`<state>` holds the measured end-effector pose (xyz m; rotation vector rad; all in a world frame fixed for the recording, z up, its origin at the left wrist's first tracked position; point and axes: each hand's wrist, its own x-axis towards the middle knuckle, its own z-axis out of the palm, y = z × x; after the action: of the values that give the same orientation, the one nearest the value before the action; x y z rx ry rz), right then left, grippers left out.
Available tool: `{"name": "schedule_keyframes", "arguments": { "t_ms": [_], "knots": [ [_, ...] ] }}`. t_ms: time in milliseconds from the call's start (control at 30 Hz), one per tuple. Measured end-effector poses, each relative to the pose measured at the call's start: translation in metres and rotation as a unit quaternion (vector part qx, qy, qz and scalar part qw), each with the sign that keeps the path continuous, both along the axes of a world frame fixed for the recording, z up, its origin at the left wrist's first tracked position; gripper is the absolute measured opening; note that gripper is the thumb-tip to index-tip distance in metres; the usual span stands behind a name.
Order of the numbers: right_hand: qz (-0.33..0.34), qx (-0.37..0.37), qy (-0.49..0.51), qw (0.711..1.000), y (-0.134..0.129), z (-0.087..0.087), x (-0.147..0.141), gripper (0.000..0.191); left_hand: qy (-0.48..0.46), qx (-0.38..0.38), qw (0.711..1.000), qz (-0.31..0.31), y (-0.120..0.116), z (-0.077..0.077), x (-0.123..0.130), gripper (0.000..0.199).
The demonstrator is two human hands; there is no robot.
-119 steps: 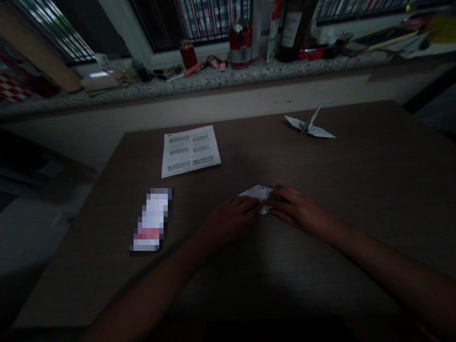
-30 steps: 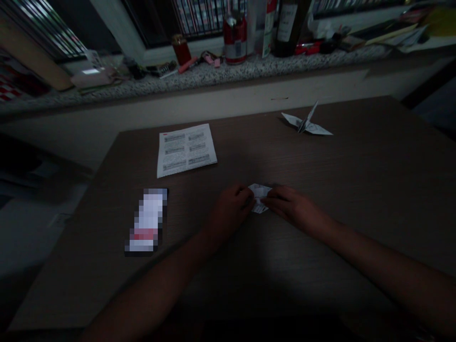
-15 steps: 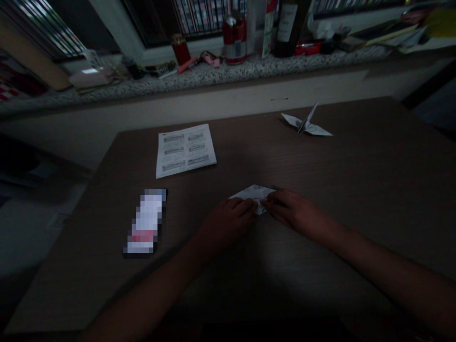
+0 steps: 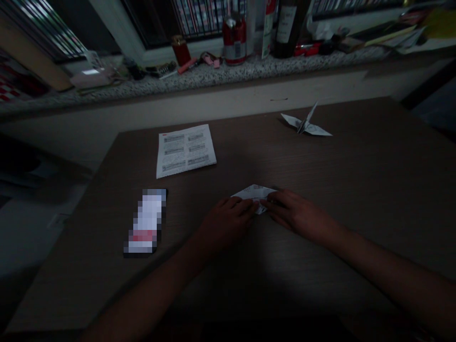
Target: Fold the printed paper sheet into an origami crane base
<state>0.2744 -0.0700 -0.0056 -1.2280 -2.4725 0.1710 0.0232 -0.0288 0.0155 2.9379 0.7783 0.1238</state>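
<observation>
A small piece of folded printed paper [image 4: 254, 191] lies on the brown table [image 4: 374, 190] with both hands at it. From the left, my left hand [image 4: 228, 221] presses its curled fingers onto the paper's near left part. My right hand [image 4: 297, 211] has its fingers bent together at the right corner and near edge. The fingertips of both hands almost meet near the middle, covering part of the lower folds. Farther back on the right stands a folded paper crane [image 4: 305, 127] with its wings spread.
A printed sheet [image 4: 185, 151] lies at the back left, and a phone [image 4: 147, 221] with a blurred screen is left of my left hand. Behind the table, a speckled stone windowsill [image 4: 199, 78] holds a red can [image 4: 234, 40], a dark bottle [image 4: 286, 28] and several small items.
The fingers of my left hand have shifted very slightly on the paper. My right hand, the paper and the other things look the same.
</observation>
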Motion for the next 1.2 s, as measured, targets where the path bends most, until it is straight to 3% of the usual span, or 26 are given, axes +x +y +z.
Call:
{"name": "schedule_keyframes", "arguments": {
  "t_ms": [433,833,1067,1200],
  "knots": [
    [-0.002,0.006,-0.030,1.000,-0.003,0.002,-0.002,0.028,0.007,0.015,1.000,-0.009,-0.001,-0.004,-0.003,0.042],
    [0.016,-0.003,-0.070,0.997,-0.016,-0.005,0.003,0.057,0.010,0.021,1.000,0.007,-0.007,-0.007,-0.005,0.048],
    [0.012,0.006,-0.083,0.996,-0.014,-0.004,0.003,0.056,0.010,0.028,1.000,0.010,-0.008,-0.009,-0.007,0.051],
    [0.007,0.011,-0.077,0.997,-0.015,-0.005,0.003,0.056,-0.011,0.059,0.997,0.047,-0.011,-0.009,-0.015,0.052]
  ]
}}
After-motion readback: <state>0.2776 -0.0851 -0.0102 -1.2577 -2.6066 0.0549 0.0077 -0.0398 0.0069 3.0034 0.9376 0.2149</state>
